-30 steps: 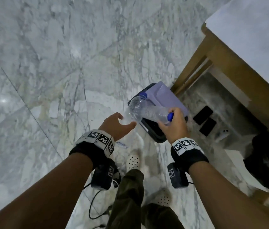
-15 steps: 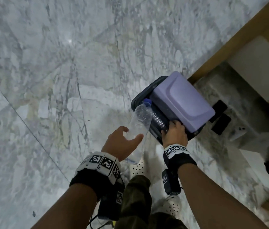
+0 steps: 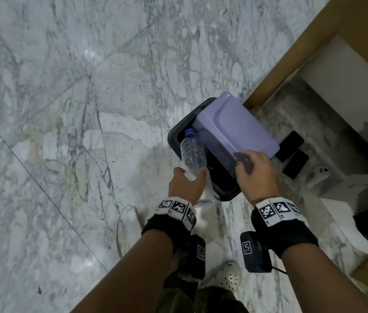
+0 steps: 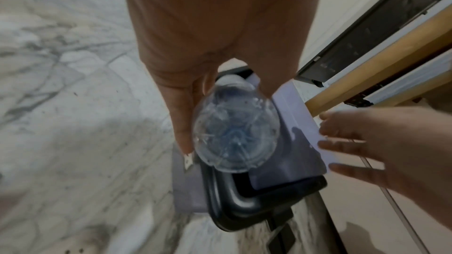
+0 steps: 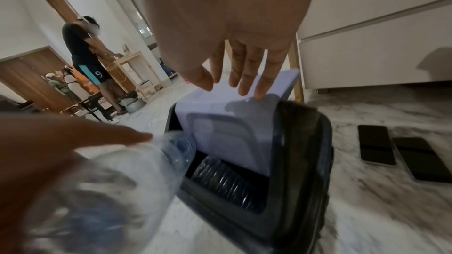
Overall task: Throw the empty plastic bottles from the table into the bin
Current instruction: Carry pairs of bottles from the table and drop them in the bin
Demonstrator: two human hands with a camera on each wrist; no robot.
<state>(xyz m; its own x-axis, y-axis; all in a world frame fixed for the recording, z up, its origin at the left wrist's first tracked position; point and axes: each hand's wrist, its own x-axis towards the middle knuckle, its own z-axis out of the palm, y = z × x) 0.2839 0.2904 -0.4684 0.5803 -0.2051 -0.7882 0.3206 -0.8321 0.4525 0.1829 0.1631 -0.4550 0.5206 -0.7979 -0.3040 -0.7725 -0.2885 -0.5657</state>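
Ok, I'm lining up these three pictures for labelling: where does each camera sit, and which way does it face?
Head: on the person's head, looking down at the bin; shows both forearms, left hand holding the bottle, right hand on the purple lid.
Left wrist: looks along the left hand down at the bottle's base.
Right wrist: looks along the right hand, fingers straight on the lid; two phones on the floor.
All three share bottle, lid and bin.

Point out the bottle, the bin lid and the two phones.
bottle (image 3: 193,154): head view, clear ribbed body.
bin lid (image 3: 235,129): head view, purple top face.
phones (image 5: 376,144): right wrist view, dark screen of the left one.
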